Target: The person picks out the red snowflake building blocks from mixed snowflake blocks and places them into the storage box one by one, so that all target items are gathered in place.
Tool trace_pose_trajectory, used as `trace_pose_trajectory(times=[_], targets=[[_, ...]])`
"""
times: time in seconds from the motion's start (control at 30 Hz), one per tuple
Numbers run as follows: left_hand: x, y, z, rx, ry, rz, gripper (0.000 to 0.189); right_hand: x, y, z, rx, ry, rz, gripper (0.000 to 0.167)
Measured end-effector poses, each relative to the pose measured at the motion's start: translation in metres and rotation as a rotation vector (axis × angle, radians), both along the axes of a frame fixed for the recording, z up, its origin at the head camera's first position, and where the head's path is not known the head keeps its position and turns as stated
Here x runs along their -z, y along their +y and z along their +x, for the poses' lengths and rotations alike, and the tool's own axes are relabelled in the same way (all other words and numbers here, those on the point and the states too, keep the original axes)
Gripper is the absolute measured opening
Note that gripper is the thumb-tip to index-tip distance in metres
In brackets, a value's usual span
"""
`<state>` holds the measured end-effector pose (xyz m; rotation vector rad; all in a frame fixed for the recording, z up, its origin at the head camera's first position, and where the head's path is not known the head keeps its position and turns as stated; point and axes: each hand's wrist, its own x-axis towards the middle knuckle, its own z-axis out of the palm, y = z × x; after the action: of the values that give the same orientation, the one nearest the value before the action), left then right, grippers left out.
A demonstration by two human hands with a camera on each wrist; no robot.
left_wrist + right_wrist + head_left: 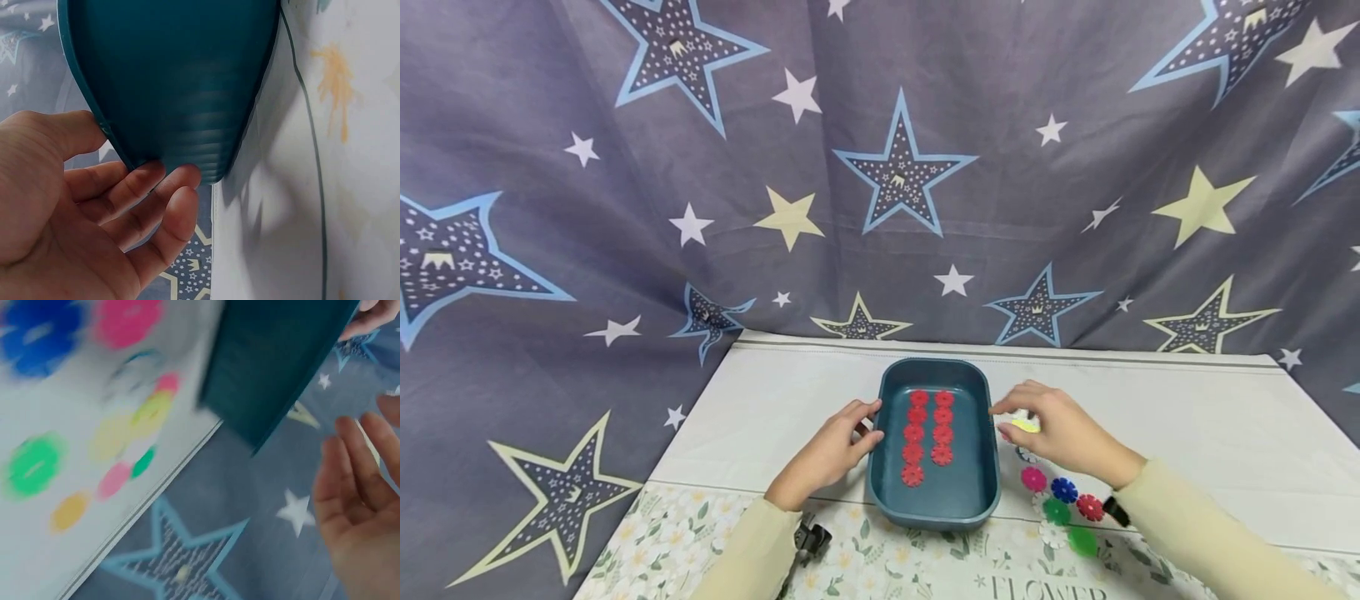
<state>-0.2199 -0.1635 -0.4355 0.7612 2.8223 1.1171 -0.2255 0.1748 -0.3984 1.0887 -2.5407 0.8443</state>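
Observation:
A dark teal rectangular tray (966,492) stands between the two hands. Two columns of red flower-shaped discs (913,432) lie on its floor. My left hand (829,446) is at the left side of the tray. In the left wrist view its thumb and loosely bent fingers (134,187) touch the rim and outer wall of the tray (169,81). Over by the opposite side is my right hand (1056,425), fingertips near the right rim. The right wrist view shows its fingers (356,462) relaxed, with nothing in them and apart from the tray (275,369).
To the right of the tray lie loose flower-shaped discs: pink (1033,478), blue (1064,489), green (1057,512), red (1090,507), white and others, some partly under the right hand. A star-patterned curtain (880,275) hangs behind the white and floral table cover (805,375).

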Motion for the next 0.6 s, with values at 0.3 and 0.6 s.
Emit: trace_pose_trajectory(times=[0.3,0.6], targets=[[0.001,0.001,0.000,-0.003,0.017,0.003,0.049,0.024,0.073,0.039,0.040,-0.207,0.145,0.021],[0.002,0.000,0.000,0.000,0.015,0.008,0.049,0.049,0.098,0.060,0.034,-0.292,0.208,0.020]])
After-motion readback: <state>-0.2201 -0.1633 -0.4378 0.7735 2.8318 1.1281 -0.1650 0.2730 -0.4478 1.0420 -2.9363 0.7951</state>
